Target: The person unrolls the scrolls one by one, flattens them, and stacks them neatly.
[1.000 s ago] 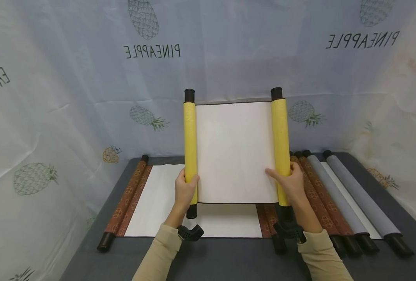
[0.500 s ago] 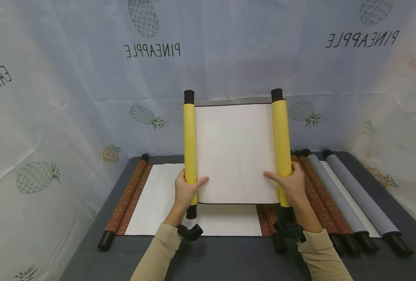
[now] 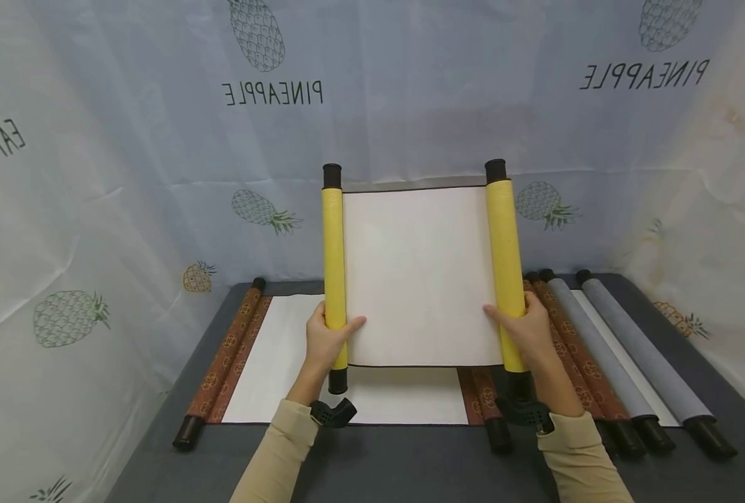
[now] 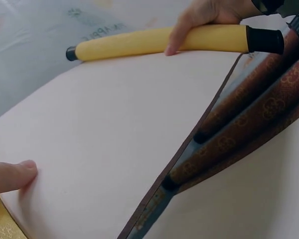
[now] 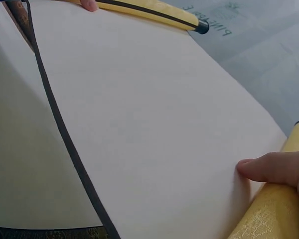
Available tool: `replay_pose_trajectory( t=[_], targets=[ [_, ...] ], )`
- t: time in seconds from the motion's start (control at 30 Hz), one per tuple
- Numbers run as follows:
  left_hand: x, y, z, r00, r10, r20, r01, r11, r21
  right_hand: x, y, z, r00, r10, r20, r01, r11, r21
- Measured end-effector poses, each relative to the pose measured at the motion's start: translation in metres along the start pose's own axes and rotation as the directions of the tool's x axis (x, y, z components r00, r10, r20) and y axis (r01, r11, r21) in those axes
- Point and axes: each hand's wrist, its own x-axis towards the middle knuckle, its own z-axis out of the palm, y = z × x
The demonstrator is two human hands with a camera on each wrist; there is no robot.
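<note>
A yellow hanging scroll with black end knobs is held up, partly unrolled, its white paper point(image 3: 419, 279) facing me. My left hand point(image 3: 325, 341) grips the left roller point(image 3: 334, 251) near its lower end, thumb lying over the paper. On the right roller point(image 3: 504, 244), my right hand point(image 3: 528, 328) grips at a similar height, and its thumb point(image 5: 271, 168) also touches the paper in the right wrist view. Both rollers stand nearly upright, tops toward the back. The fingers behind the rollers are mostly hidden.
Below, a brown patterned scroll point(image 3: 226, 363) lies unrolled on the dark table point(image 3: 410, 464), its white sheet point(image 3: 265, 370) partly covered by the raised one. Brown rollers point(image 3: 582, 356) and a grey scroll point(image 3: 645, 346) lie at the right. A pineapple-print curtain point(image 3: 410, 105) hangs close behind.
My left hand has shifted slightly left with its roller, so the paper between the rollers is a little wider. The left thumb has stretched out onto the paper. The right hand has hardly moved.
</note>
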Motion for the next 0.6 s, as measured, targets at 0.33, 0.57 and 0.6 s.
replay_pose_trajectory(
  t=[0.33,0.57,0.6],
  targets=[
    [0.0025,0.004,-0.0076,0.999,-0.02,0.033,0.02,1.0,0.004,0.0029,0.0019,-0.0061,0.999,-0.025,0.036,0.024,0.999,0.044],
    [0.0036,0.0035,-0.0079,0.999,-0.018,0.042,0.019,1.0,-0.019,0.0021,0.0021,-0.0063,0.999,-0.038,-0.02,0.039,0.998,0.044],
    [0.0033,0.0035,-0.0076,0.999,-0.016,0.046,0.017,1.0,-0.02,0.0016,0.002,-0.0062,0.998,-0.043,-0.035,0.044,0.998,0.041]
  ],
)
